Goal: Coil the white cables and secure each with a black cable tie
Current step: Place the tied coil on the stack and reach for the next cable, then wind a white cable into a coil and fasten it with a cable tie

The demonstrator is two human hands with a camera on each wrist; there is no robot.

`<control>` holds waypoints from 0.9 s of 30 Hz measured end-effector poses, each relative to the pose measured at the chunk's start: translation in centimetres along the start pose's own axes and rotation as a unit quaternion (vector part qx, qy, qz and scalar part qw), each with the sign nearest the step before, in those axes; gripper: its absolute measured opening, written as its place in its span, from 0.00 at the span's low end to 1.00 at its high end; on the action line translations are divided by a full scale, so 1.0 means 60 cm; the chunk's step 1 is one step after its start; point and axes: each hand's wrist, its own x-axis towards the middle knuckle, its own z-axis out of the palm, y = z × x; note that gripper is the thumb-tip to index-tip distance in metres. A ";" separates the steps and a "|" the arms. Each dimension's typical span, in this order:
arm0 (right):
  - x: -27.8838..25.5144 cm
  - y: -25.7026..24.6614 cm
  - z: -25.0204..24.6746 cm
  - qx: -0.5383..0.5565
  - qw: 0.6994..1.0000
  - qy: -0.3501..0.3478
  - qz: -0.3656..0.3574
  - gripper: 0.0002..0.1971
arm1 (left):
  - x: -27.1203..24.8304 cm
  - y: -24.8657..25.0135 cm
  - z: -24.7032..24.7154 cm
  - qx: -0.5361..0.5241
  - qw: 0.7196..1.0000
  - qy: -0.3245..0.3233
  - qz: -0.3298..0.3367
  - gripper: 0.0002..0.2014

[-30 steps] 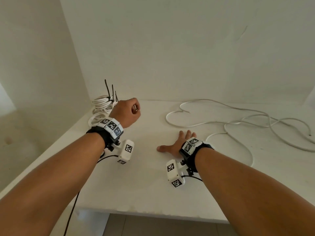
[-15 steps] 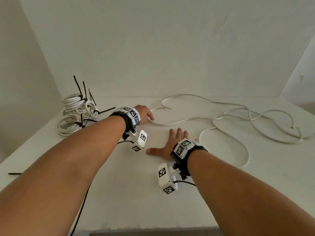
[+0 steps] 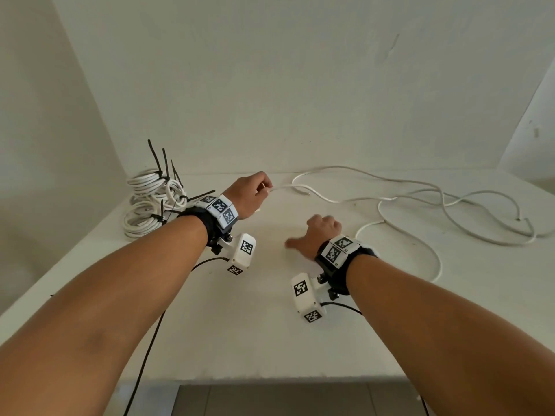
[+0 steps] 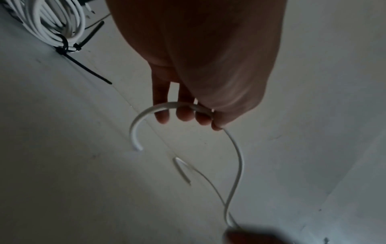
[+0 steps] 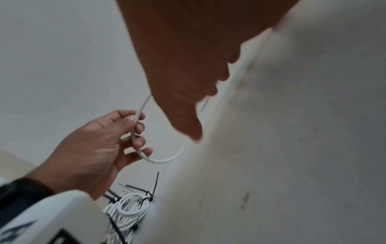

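Note:
A long loose white cable (image 3: 420, 190) snakes over the right half of the white table (image 3: 270, 325). My left hand (image 3: 252, 190) is raised a little off the table at mid-back and grips this cable near its end. In the left wrist view the cable (image 4: 183, 106) lies across the curled fingers, its short free end hooking down to the left. My right hand (image 3: 319, 232) sits low over the table, nearer to me, fingers curled under and thumb pointing left. I see nothing in it. The right wrist view is blurred.
Coiled white cable bundles (image 3: 150, 202), each bound with black cable ties (image 3: 156, 157) whose tails stick up, lie stacked at the back left corner. Walls close in behind and on the left. The table's front edge (image 3: 270, 381) runs close to me.
My left hand moved right from the coiled bundles, took hold of the loose cable's end and lifted it. My right hand, flat on the table before, has curled its fingers.

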 end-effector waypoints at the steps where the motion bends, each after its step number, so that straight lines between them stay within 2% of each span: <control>1: -0.003 -0.005 -0.008 0.049 0.996 0.075 -0.022 0.35 | -0.008 0.004 -0.005 -0.015 1.000 0.012 0.008 0.05; 3: -0.009 -0.020 -0.025 0.126 0.969 0.191 -0.090 0.24 | -0.022 0.016 -0.017 -0.047 0.998 0.025 0.015 0.05; 4: -0.010 -0.029 -0.032 0.150 0.958 0.210 -0.123 0.23 | -0.030 0.025 -0.023 -0.065 0.997 0.026 0.015 0.05; 6: -0.006 -0.042 -0.045 0.183 0.951 0.186 -0.167 0.24 | -0.046 0.046 -0.032 -0.121 0.992 0.018 -0.003 0.07; 8: -0.001 -0.048 -0.060 0.183 0.953 0.151 -0.189 0.19 | -0.060 0.066 -0.035 -0.203 0.979 0.020 -0.027 0.08; 10: 0.000 -0.049 -0.076 0.161 0.954 0.153 -0.199 0.12 | -0.072 0.082 -0.037 -0.263 0.963 0.034 -0.043 0.08; 13: 0.003 -0.043 -0.100 0.185 0.950 0.166 -0.190 0.10 | -0.087 0.100 -0.038 -0.357 0.930 0.045 -0.077 0.09; 16: 0.015 -0.038 -0.132 0.257 0.930 0.191 -0.182 0.10 | -0.105 0.125 -0.039 -0.475 0.873 0.012 -0.110 0.14; 19: 0.022 -0.031 -0.165 0.285 0.912 0.228 -0.186 0.10 | -0.123 0.150 -0.036 -0.562 0.819 -0.034 -0.108 0.18; 24: 0.020 -0.022 -0.189 0.280 0.913 0.224 -0.193 0.11 | -0.143 0.183 -0.035 -0.619 0.778 -0.083 -0.072 0.18; 27: 0.014 -0.019 -0.182 0.285 0.916 0.212 -0.185 0.10 | -0.148 0.196 -0.035 -0.628 0.766 -0.129 -0.046 0.20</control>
